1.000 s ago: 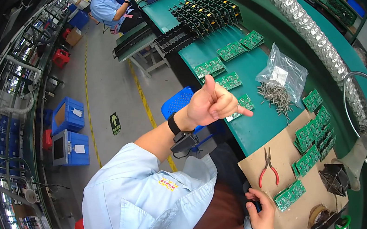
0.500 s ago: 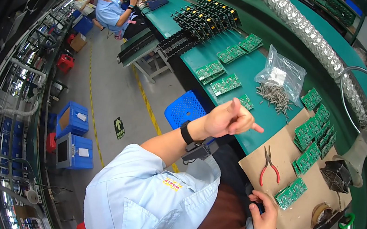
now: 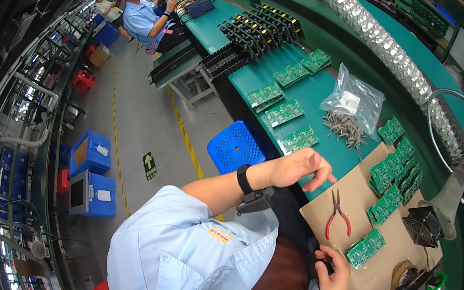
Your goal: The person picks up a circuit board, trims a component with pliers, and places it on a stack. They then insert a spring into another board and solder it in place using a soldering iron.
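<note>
My left hand [image 3: 303,170], with a black band on its wrist, hovers over the front edge of the green bench. Its fingers are loosely bent and apart, with nothing seen in them. Just beyond it lies a green circuit board [image 3: 300,139]. Red-handled pliers [image 3: 337,215] rest on the brown cardboard [image 3: 318,207] to its right. My right hand [image 3: 334,280] is low by the cardboard's near edge, fingers loosely curled and apart, holding nothing visible. Closest to it is another circuit board [image 3: 366,247]; more boards [image 3: 386,203] lie in overlapping groups farther up the cardboard.
A clear plastic bag [image 3: 352,99] stands beside a heap of small metal parts [image 3: 343,128]. Black racks [image 3: 260,29] hold boards at the far end. A black fan [image 3: 422,224] and tape roll [image 3: 405,274] sit at right. A blue stool [image 3: 236,147] is beside the bench; a co-worker [image 3: 143,17] sits beyond.
My left hand has moved down and slightly right, nearer the bench edge, uncovering the circuit board behind it. My right hand has hardly moved.
</note>
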Motion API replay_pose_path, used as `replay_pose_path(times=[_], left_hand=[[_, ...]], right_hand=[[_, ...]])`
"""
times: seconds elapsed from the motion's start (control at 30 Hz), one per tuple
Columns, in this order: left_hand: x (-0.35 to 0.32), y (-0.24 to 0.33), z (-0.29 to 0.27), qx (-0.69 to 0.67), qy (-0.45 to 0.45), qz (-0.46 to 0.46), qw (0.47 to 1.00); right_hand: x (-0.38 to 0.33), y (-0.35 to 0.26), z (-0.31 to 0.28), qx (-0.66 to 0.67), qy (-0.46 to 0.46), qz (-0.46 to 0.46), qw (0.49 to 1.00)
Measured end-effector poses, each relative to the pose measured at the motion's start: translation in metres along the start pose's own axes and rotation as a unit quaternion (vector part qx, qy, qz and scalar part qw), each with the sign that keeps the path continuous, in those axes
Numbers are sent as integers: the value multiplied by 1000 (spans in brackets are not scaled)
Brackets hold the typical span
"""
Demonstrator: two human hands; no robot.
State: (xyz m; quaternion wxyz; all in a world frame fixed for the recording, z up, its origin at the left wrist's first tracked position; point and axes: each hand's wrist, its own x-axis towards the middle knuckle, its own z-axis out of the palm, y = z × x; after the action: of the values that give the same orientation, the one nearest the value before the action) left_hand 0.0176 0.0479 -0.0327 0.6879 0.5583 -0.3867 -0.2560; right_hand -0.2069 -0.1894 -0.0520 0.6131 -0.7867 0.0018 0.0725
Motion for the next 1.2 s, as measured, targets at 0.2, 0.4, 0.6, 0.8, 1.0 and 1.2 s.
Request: replay_pose_path(times=[0.2,0.4,0.6,0.8,1.0,1.2], left_hand=[[3,-2,-1,1,-15,4,1000],[4,-7,1,-6,-41,-37,998],[12,-1,19,128,-13,11,992],[14,-2,16,384,38,53,921],[1,-15,7,475,67,-21,877],[13,-29,17,490,31,-43,870]], right_hand=[[4,-3,-1,7,11,7,1000],[3,-4,-1,-1,20,15,1000],[-6,-2,-3,31,55,39,997],[-34,0,-8,68,186,30,980],[-40,10,-22,60,242,29,968],[-43,25,-31,48,334,-6,941]])
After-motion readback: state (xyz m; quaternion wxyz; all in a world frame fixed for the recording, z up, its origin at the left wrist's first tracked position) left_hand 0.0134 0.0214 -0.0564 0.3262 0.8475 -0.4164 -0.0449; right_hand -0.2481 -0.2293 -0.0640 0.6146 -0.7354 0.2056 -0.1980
